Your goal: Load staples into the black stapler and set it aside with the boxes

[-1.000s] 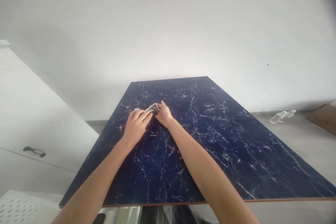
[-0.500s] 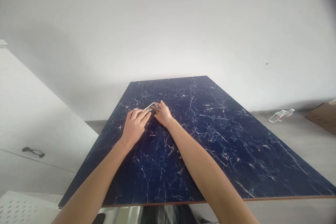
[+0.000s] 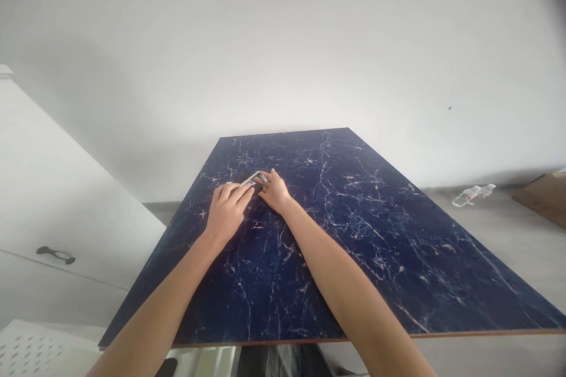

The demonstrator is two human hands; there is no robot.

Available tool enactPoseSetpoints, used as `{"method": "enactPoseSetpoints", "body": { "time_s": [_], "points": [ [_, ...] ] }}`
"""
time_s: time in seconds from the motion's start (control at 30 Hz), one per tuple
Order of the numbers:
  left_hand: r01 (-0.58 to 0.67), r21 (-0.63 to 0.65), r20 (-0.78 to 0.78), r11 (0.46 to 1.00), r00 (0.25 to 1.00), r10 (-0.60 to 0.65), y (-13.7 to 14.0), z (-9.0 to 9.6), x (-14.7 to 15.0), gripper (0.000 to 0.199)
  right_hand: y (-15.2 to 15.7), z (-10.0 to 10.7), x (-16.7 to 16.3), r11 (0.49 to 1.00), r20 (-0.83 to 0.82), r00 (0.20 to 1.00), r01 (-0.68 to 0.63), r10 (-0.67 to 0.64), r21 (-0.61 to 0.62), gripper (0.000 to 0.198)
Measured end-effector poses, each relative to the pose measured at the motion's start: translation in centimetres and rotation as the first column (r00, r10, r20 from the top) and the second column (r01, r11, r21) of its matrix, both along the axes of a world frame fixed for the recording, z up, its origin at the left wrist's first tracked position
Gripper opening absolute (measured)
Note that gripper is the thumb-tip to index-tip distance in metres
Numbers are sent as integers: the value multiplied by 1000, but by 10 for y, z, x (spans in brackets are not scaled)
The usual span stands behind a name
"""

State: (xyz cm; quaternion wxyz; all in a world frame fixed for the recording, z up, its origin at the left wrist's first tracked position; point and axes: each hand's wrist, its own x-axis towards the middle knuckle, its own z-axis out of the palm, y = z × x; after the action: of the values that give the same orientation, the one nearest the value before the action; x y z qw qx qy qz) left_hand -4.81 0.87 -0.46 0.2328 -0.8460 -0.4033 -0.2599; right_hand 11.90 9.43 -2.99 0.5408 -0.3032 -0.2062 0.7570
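Toward the far left part of a dark blue marble-patterned tabletop (image 3: 354, 230), both my hands are on a small black object with a pale silver frame (image 3: 250, 178). My left hand (image 3: 226, 211) lies over its near left side, fingers closed around it. From the right, my right hand (image 3: 275, 193) grips the other end with bent fingers, its thumb pointing up. Fingers cover much of the object, so its exact kind cannot be made out.
A white cabinet with a dark handle (image 3: 56, 255) stands at the left. Beyond the table is a white wall (image 3: 283, 41). Clear plastic packaging (image 3: 467, 195) and a brown cardboard piece (image 3: 542, 197) lie on the floor at right. A white perforated surface (image 3: 29, 347) shows lower left.
The silver frame has tilted slightly between my hands and now shows narrower. Both hands and arms keep nearly the same place.
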Motion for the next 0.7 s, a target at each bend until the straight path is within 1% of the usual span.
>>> {"method": "enactPoseSetpoints", "body": {
  "time_s": [0.3,0.43,0.53,0.63,0.7],
  "points": [
    [-7,8,15,1000,1000,7,-1,1,1,51,0,-1,0,1000,6,1000,1,-1,8,39],
    [-11,3,34,1000,999,10,-1,0,1,51,0,-1,-1,1000,14,1000,17,-17,12,35],
    [-11,-19,61,1000,998,12,0,-1,1,52,0,-3,-4,998,64,998,9,-12,61,33],
    [-10,-40,85,999,996,13,2,-3,0,49,0,-5,-7,991,138,990,-11,-8,133,37],
    [-19,-43,124,999,992,24,3,-4,0,46,0,-5,-9,988,153,988,-12,-12,154,41]
  ]
}}
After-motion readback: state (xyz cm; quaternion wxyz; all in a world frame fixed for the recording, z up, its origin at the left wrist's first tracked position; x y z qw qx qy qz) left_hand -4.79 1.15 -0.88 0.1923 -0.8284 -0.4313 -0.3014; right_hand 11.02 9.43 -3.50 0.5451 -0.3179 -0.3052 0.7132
